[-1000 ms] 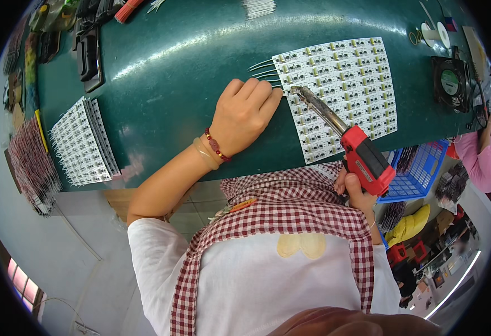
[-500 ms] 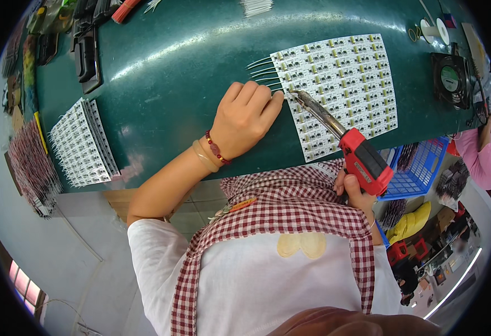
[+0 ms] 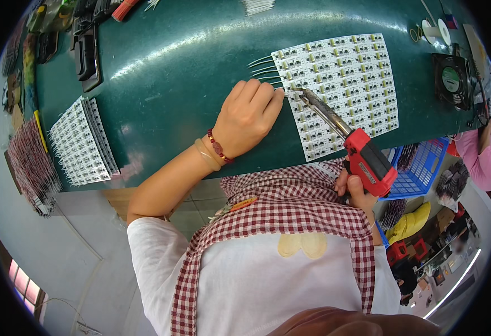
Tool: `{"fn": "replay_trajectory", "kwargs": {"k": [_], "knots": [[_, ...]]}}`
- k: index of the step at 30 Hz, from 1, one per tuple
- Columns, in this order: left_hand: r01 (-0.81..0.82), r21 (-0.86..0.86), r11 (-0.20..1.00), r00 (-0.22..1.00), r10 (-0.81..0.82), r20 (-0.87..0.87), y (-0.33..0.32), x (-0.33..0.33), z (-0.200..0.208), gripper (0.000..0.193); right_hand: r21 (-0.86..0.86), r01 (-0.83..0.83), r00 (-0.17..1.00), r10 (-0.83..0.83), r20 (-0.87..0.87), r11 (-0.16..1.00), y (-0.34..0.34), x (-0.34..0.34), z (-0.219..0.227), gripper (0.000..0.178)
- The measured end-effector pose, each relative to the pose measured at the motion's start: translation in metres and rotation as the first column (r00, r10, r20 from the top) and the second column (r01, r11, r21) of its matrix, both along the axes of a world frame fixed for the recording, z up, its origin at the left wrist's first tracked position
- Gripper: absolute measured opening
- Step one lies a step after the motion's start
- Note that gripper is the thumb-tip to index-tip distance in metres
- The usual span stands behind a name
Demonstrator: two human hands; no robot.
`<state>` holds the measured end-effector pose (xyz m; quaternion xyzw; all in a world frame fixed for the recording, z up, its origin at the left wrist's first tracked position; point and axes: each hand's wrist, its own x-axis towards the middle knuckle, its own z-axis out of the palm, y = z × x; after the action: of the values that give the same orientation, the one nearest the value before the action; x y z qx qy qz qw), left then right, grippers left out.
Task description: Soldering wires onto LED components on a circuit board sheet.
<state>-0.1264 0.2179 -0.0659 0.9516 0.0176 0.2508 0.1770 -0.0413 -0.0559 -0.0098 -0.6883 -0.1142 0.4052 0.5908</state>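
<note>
A white panel of small circuit boards (image 3: 349, 92) lies on the green table, with several thin pale wires (image 3: 262, 64) sticking out from its left edge. My left hand (image 3: 248, 117) is closed beside that edge, thumb and forefinger pinched together. Whatever is between those fingertips is hidden. In my right hand (image 3: 360, 193) is a red and black soldering gun (image 3: 371, 162), held by its lower end. Its metal barrel slants up and left, bringing the tip onto the panel's left part, just right of my left fingertips.
Stacked panels (image 3: 83, 143) and a bundle of dark reddish wires (image 3: 31, 162) lie at the left. At the right are a black fan (image 3: 451, 81) and a white spool (image 3: 436, 32). A blue basket (image 3: 424, 168) stands below the table's right edge.
The soldering gun has shifted slightly to the right, its tip still over the panel's left part. My left hand stays pinched at the same edge.
</note>
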Motion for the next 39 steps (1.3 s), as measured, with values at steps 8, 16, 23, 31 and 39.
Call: {"fn": "replay_trajectory", "kwargs": {"k": [8,16,23,31,39], "knots": [[-0.009,0.116,0.993,1.0,0.01,-0.009,-0.002,-0.002,0.007,0.018,0.007,-0.035,0.999,0.035,0.04,0.999,-0.004,-0.001,0.0,0.052],[0.021,0.111,0.994,0.999,-0.016,-0.045,-0.002,-0.003,0.004,0.018,-0.058,-0.128,0.992,0.128,-0.009,0.99,0.0,0.004,0.009,0.021],[0.037,0.105,0.994,0.997,-0.029,-0.072,-0.005,-0.002,0.008,0.019,-0.107,-0.104,0.995,0.104,-0.002,0.989,0.001,0.001,0.015,0.017],[0.015,0.126,0.992,0.997,-0.005,-0.083,-0.007,-0.004,0.009,0.02,-0.019,-0.044,0.998,0.043,-0.034,0.999,-0.001,-0.001,0.017,0.021],[0.038,0.123,0.992,0.999,-0.033,-0.039,-0.009,-0.006,0.007,0.021,-0.126,-0.128,0.991,0.123,-0.044,0.984,-0.005,0.0,0.021,0.029]]}}
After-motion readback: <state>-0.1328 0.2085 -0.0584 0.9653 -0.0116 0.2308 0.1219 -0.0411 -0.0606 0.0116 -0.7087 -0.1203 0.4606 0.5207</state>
